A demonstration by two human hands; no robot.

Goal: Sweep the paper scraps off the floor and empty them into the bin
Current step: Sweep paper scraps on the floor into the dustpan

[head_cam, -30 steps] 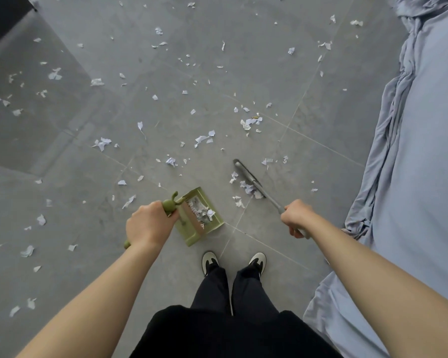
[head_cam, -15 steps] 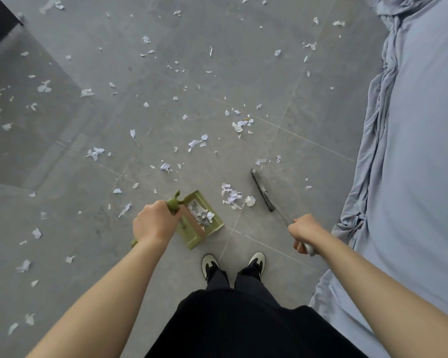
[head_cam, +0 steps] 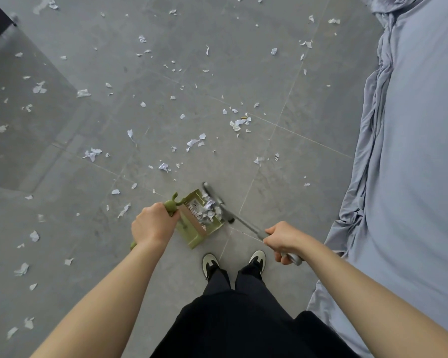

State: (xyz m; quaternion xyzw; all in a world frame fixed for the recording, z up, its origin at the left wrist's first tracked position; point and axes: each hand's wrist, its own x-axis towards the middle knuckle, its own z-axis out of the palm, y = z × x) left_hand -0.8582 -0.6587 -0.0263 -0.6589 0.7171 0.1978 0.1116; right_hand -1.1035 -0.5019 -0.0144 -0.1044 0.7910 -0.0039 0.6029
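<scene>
A person's left hand [head_cam: 153, 223] is gripping the green dustpan [head_cam: 201, 219] handle, bracing it on the floor while the right hand [head_cam: 282, 240], clenching the broom [head_cam: 217, 202], is pushing paper scraps [head_cam: 207, 206] into its mouth.

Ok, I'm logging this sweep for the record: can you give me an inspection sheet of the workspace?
Surface: grey tiled floor, scraps scattered widely.
Job's things: green dustpan on the floor, scraps inside; broom head at its mouth. No bin in view.
Clutter: paper scraps ahead and to the left.
Hands: left hand grips the dustpan handle; right hand grips the broom handle.
Cables: nothing seen.
Surroundings: blue-grey sheet on the right.
</scene>
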